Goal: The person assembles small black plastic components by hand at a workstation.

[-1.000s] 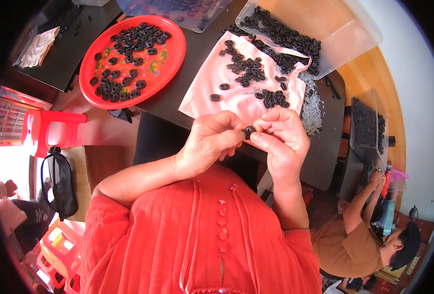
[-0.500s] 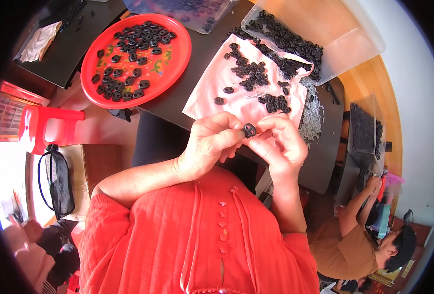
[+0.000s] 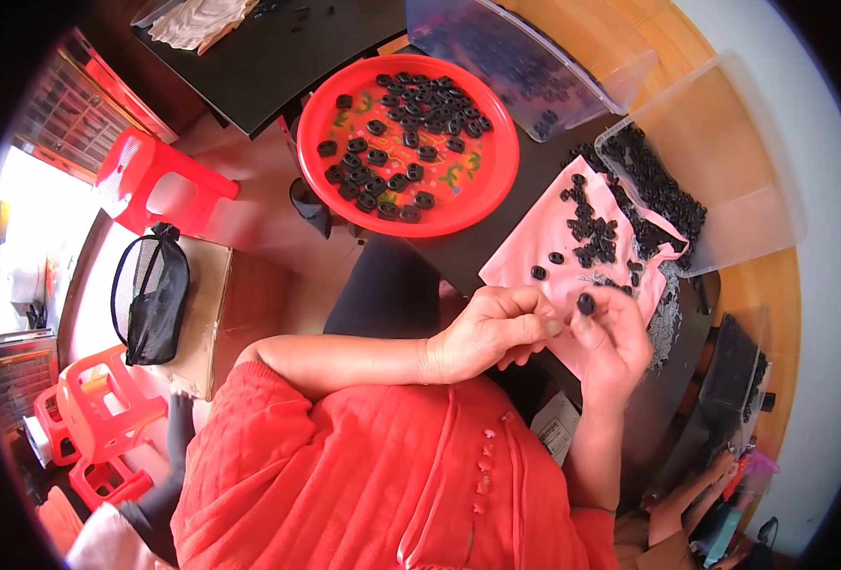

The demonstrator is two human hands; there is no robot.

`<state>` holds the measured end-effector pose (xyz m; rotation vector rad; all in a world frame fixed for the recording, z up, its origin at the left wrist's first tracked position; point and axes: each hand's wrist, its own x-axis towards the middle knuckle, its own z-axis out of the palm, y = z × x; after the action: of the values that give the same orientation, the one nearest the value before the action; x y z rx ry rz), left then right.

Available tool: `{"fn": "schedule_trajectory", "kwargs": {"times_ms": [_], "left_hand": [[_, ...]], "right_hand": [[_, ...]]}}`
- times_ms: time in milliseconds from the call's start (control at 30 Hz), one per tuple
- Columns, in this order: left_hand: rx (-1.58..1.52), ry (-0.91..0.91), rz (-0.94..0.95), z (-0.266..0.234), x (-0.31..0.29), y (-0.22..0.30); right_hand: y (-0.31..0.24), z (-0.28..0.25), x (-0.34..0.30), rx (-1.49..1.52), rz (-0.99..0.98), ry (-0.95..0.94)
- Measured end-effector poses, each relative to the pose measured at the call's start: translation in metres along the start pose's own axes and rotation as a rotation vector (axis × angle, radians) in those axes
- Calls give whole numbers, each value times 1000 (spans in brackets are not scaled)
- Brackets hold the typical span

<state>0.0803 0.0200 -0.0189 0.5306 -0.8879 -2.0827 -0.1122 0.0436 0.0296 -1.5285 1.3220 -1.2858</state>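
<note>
The red tray [image 3: 311, 123] juts past the edge of the tabletop [image 3: 525, 195]; a gap parts it from the pink cloth [image 3: 529, 247]. The left hand [image 3: 496, 328] bunches its fingers, contents unclear; just beside, the right hand [image 3: 616, 344] pinches a black piece [image 3: 586, 304].

A black piece [image 3: 586, 304] (small, rounded) sits in the right hand [image 3: 616, 350].

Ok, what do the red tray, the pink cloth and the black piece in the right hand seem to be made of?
Red tray: probably plastic, glossy, going by its even colour and smooth rim.
Pink cloth: fabric, matt, with soft folds; fibre unclear.
Black piece in the right hand: likely plastic, with a slight sheen, though rubber is possible.
</note>
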Motion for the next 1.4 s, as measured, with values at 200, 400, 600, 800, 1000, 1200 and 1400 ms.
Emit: {"fn": "schedule_trajectory", "kwargs": {"times_ms": [200,400,600,800,1000,1200,1400], "left_hand": [[200,-331,-22,-19,-5,11],[359,-518,40,-35,-4,11],[383,-622,-43,-34,8,16],[818,-339,552,-34,21,29],[1639,-119,790,-17,61,29],[1813,-145,662,-3,72,25],[1829,-286,880,42,91,8]], "right_hand": [[-28,49,73,-59,-47,-33],[-56,48,112,64,-264,22],[-13,-22,69,-180,-84,208],[30,-52,17,-334,-26,208],[39,-76,1,-306,-65,284],[30,-93,-10,-380,-171,269],[37,-105,-23,-397,-231,331]]}}
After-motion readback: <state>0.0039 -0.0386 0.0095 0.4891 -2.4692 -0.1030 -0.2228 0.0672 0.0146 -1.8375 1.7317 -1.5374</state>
